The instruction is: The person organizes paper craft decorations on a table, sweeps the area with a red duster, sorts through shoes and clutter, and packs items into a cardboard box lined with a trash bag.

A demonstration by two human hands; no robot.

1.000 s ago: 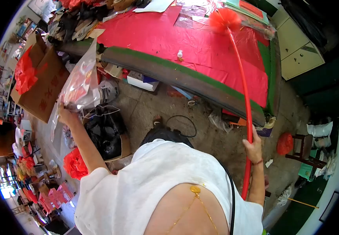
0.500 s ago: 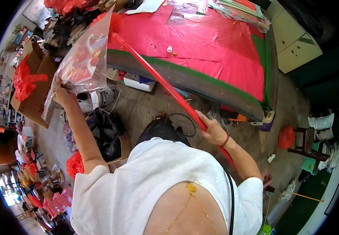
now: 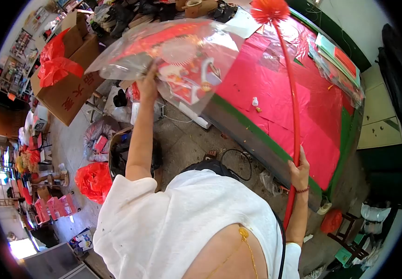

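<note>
My left hand (image 3: 148,85) is raised and closed on the lower edge of a clear plastic bag (image 3: 187,69) with red and white printed paper inside. The bag spreads out beyond the hand, over the near left corner of the table. On the right, my right hand (image 3: 299,171) wraps round the long red handle of a duster (image 3: 293,100). Its fluffy red head stands over the far side of the table. A red plastic covering (image 3: 298,109) lies across the green-edged table, with a small white bottle (image 3: 255,101) on it.
A cardboard box (image 3: 73,90) topped by a red plastic bag (image 3: 54,60) stands at the left. Black bags (image 3: 117,156) and another red bag (image 3: 93,181) lie on the floor. Papers in plastic (image 3: 338,58) sit at the table's far right. A black cable (image 3: 238,162) loops near the feet.
My left hand has moved right and up with the plastic bag, which now spreads wider. The right hand has moved right, swinging the duster upright. The view has turned to the left.
</note>
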